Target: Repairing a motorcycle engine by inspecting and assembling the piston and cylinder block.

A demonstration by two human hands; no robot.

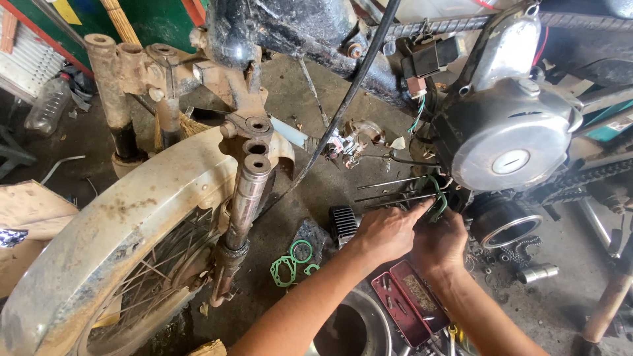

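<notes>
Head view: motorcycle on its side on the workshop floor, engine [508, 132] as landmark. Front wheel [112, 264] with muddy mudguard and fork leg [245, 198] well to the left of the engine. Chain [580, 179] runs off to its right. Open cylinder mouth [504, 221] sits just below the engine cover.

Step in hand, as I read it: working at the long studs [395, 191] sticking out left from the engine's lower edge, green wires [436, 194] beside them. Next move probably needs a firm pinch on one stud without snagging the wires.

Left hand [389, 232] just below the studs, index finger stretched out touching them, other fingers curled. Right hand [440, 242] below the engine, fingertips hidden behind the wires; can't tell its grip. Finned block [343, 224] just left of the left hand. Green gaskets [293, 260] further left, red tray [412, 303] below the hands.
</notes>
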